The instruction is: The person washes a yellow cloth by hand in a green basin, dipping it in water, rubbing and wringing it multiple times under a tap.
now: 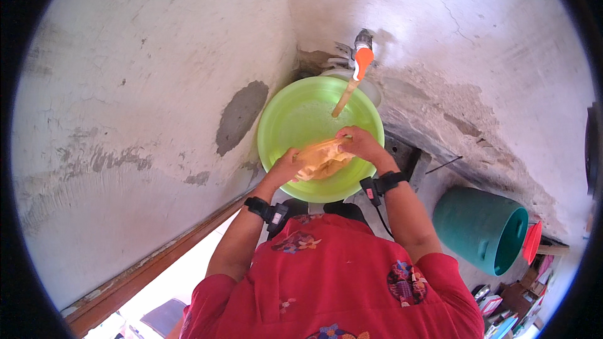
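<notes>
A wet orange-yellow cloth (325,157) is stretched between my hands over a light green plastic basin (287,108) that holds some water. My left hand (286,168) grips the cloth's left end near the basin's lower rim. At the upper right end, my right hand (362,143) pinches the cloth's edge. Above the basin, a wall tap with an orange and white handle (362,63) has a tan tube or spout (345,99) pointing down into the basin. The lower folds of the cloth hang over the basin; whether they touch the water I cannot tell.
Plastered walls (141,80) meet in a corner behind the basin. A whitish round container (372,89) stands partly hidden behind it. To the right lie a large dark green barrel (476,226) and a red plastic item (532,242). A wooden edge (165,263) runs along the lower left.
</notes>
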`<state>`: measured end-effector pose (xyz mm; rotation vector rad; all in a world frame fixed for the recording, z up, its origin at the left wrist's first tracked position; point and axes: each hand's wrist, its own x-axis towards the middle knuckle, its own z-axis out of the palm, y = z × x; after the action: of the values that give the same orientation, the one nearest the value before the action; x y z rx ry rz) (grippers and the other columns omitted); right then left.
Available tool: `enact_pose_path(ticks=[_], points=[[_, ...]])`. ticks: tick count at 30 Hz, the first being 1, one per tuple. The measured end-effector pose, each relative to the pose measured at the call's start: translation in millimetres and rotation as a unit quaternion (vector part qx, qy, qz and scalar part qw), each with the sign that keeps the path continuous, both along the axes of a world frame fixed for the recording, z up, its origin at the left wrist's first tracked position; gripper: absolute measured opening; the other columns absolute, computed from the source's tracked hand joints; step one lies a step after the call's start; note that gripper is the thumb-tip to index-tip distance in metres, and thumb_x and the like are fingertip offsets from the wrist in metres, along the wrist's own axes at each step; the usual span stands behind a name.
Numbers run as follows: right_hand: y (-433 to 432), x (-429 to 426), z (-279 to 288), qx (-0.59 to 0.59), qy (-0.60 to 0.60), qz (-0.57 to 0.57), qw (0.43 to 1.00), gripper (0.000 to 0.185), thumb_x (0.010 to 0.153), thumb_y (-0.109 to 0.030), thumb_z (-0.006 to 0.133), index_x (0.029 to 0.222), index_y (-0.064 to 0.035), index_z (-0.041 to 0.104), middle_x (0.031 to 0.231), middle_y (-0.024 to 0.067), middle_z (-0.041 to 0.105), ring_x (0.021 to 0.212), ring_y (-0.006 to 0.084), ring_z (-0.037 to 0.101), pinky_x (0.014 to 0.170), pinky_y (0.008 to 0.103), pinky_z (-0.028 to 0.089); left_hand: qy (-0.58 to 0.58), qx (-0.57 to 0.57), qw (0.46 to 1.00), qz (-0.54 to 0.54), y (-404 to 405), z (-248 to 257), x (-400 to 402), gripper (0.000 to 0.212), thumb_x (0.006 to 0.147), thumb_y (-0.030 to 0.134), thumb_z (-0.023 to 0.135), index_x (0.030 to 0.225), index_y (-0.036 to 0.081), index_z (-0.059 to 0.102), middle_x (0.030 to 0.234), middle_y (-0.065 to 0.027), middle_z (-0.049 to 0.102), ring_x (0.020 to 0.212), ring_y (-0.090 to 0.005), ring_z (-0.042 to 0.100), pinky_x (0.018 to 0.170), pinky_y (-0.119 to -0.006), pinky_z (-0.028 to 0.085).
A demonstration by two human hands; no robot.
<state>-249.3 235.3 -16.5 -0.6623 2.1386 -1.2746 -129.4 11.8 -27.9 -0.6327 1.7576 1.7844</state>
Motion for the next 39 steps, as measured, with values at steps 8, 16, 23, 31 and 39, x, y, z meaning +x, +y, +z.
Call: enact_pose_path(ticks=[8, 16, 23, 31, 39], points=[[-33.2, 55.8, -83.8, 0.469, 0.23, 0.079, 0.849, 0.024, 0.072, -0.019, 0.053, 0.095, -0.019, 0.06, 0.088, 0.0126, 0.054, 0.086, 0.0295, 0.054, 0.075, 0.038, 0.041, 0.271, -0.315, 0.874, -0.252, 44.5, 27.7, -19.6, 0.029, 0.071, 0.016, 0.052, 0.097, 0.004, 0.051, 0.098, -0.0202, 0.052, 0.092, -0.0357, 0.051, 0.078, -0.04, 0.043], [-29.1, 45.9, -27.8, 0.093, -0.109, 0.03, 0.989, 0.024, 0.074, -0.012, 0.058, 0.097, -0.0103, 0.056, 0.094, 0.0061, 0.057, 0.088, 0.0203, 0.055, 0.075, 0.0311, 0.043, 0.204, -0.296, 0.927, -0.107, 22.1, -46.2, -1.4, 0.041, 0.074, 0.029, 0.056, 0.105, 0.002, 0.05, 0.101, -0.019, 0.055, 0.096, -0.0334, 0.051, 0.082, -0.035, 0.041], [-62.7, 44.3, 91.9, -0.286, -0.432, 0.047, 0.854, 0.03, 0.076, -0.007, 0.06, 0.104, -0.0049, 0.049, 0.099, 0.0049, 0.055, 0.092, 0.0127, 0.053, 0.078, 0.0264, 0.043, -0.016, 0.213, 0.962, 0.167, 4.1, -70.8, 8.4, 0.036, 0.082, 0.034, 0.051, 0.104, 0.006, 0.052, 0.105, -0.0103, 0.054, 0.094, -0.0166, 0.053, 0.08, -0.031, 0.042], [-35.9, 38.8, 53.7, -0.328, -0.444, -0.052, 0.832, 0.027, 0.078, -0.009, 0.056, 0.104, -0.0055, 0.049, 0.101, 0.006, 0.055, 0.092, 0.0138, 0.052, 0.079, 0.0272, 0.043, 0.085, 0.26, 0.935, 0.224, 12.3, -44.5, 10.8, 0.03, 0.078, 0.027, 0.057, 0.097, 0.005, 0.053, 0.094, -0.007, 0.058, 0.082, -0.0179, 0.057, 0.071, -0.029, 0.046], [3.5, 36.9, -69.6, 0.16, 0.006, -0.045, 0.986, 0.034, 0.07, -0.01, 0.057, 0.104, -0.0091, 0.052, 0.107, 0.0126, 0.053, 0.093, 0.0253, 0.053, 0.079, 0.0351, 0.043, 0.171, -0.429, 0.878, -0.125, 31.1, -53.3, -0.4, 0.03, 0.071, 0.023, 0.058, 0.097, 0.01, 0.055, 0.116, -0.0118, 0.046, 0.113, -0.0337, 0.036, 0.086, -0.044, 0.036]])
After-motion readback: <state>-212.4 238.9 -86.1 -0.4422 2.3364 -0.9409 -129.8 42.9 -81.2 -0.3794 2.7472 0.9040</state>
